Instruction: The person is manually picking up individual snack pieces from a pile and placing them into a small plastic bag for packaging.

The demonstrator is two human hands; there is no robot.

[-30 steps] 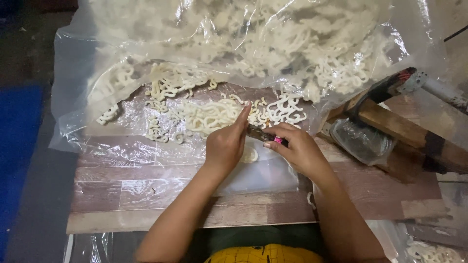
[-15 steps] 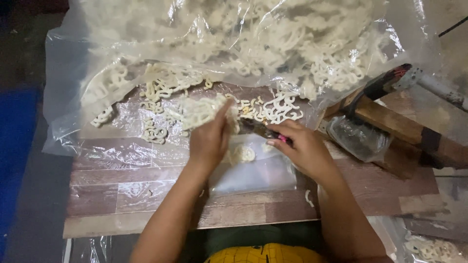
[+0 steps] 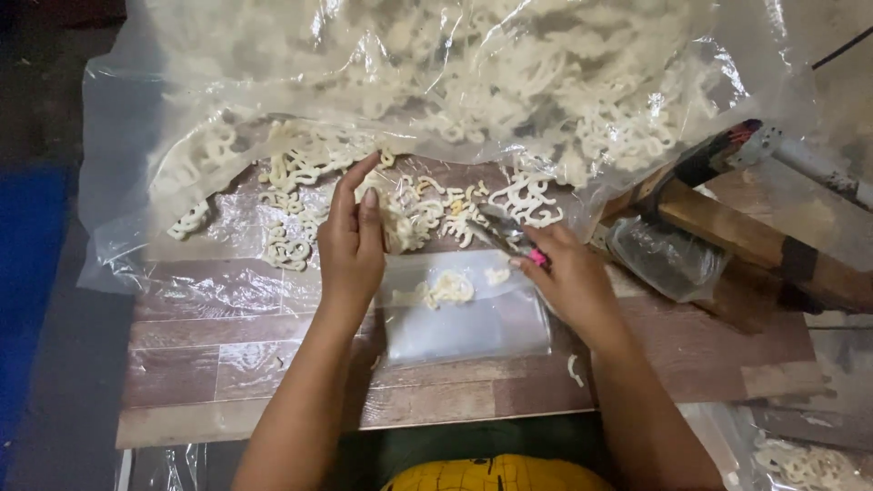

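The left hand (image 3: 353,244) cupped loose pale crackers (image 3: 400,227) while the right hand (image 3: 568,282) pinched the small clear bag (image 3: 468,318) open; a slipped pinch could have spilled crackers onto the counter (image 3: 227,364).

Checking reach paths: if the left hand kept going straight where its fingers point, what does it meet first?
The left hand points up and away from the person. First in line are the loose pale crackers spilled at the mouth of the big clear plastic bag, then the bag's heap. Depth is unclear, so this is a likely order only.
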